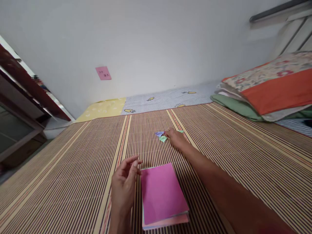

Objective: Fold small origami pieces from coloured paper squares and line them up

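Observation:
My left hand (124, 182) hovers at the left edge of a stack of coloured paper (164, 193), its fingers loosely curved and apart, holding nothing. The top sheet is magenta, and pink, white and bluish edges show beneath it. Farther off, my right hand (175, 137) reaches down to the mat among small folded paper pieces. Its fingertips are drawn together beside a purple folded piece (159, 133) and a light green folded piece (162, 138). Another green bit (180, 131) peeks out behind the hand. What lies between those fingertips is hidden.
A striped woven mat (80, 172) covers the bed. Patterned cloth (161, 99) and yellow cloth (104, 109) run along the wall. Folded bedding (275, 84) is piled at the right. A pink note (103, 73) is stuck on the wall, with a doorway (31, 78) at far left.

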Motion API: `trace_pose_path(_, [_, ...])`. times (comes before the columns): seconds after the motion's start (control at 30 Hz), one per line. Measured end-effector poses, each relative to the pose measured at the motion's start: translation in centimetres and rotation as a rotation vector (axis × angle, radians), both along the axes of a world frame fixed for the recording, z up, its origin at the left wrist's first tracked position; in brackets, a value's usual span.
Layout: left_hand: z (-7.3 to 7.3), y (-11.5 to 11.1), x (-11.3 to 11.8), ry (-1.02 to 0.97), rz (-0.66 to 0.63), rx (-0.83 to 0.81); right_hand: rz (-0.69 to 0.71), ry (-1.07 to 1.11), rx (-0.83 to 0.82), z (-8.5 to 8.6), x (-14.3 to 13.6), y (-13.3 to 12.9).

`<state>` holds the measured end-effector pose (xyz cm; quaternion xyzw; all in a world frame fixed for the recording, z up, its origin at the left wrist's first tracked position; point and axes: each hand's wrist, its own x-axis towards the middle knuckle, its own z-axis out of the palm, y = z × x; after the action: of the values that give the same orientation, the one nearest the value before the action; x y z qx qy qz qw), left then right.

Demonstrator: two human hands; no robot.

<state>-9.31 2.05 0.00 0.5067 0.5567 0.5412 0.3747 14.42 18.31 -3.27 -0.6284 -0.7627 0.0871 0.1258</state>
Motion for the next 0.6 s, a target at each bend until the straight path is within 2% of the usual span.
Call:
trace_pose_path(0.1, [-0.1,0.0,-0.4,-0.008,0.016,0.019,0.008,0.043,0.022,1.4,0.1,-1.0])
trace_pose_path(0.17, [-0.1,0.0,-0.7,-0.033,0.03,0.041,0.031,0.096,0.049,2.7,0.1,-3.1])
trace_pose_path(0.23, [-0.2,0.1,-1.0,-0.057,0.029,0.048,0.1,0.159,0.063,3.8,-0.1,-6.7])
trace_pose_path(0.3, [-0.3,0.1,-1.2,-0.071,0.027,0.041,0.305,0.327,0.001,4.2,-0.8,-11.2])
trace_pose_path(0.37, [-0.3,0.1,-1.4,-0.084,0.025,0.037,0.488,0.42,-0.133,3.6,-1.9,-15.6])
trace_pose_path(0.43, [-0.3,0.0,-1.4,-0.094,0.025,0.038,0.552,0.401,-0.177,2.3,-3.2,-18.8])
trace_pose_path(0.5, [-0.3,-0.2,-1.4,-0.097,0.029,0.043,0.544,0.332,-0.197,0.9,-4.3,-20.4])
trace_pose_path(0.6, [-0.3,-0.3,-1.5,-0.121,0.032,0.047,0.496,0.295,-0.21,-0.5,-5.2,-20.8])
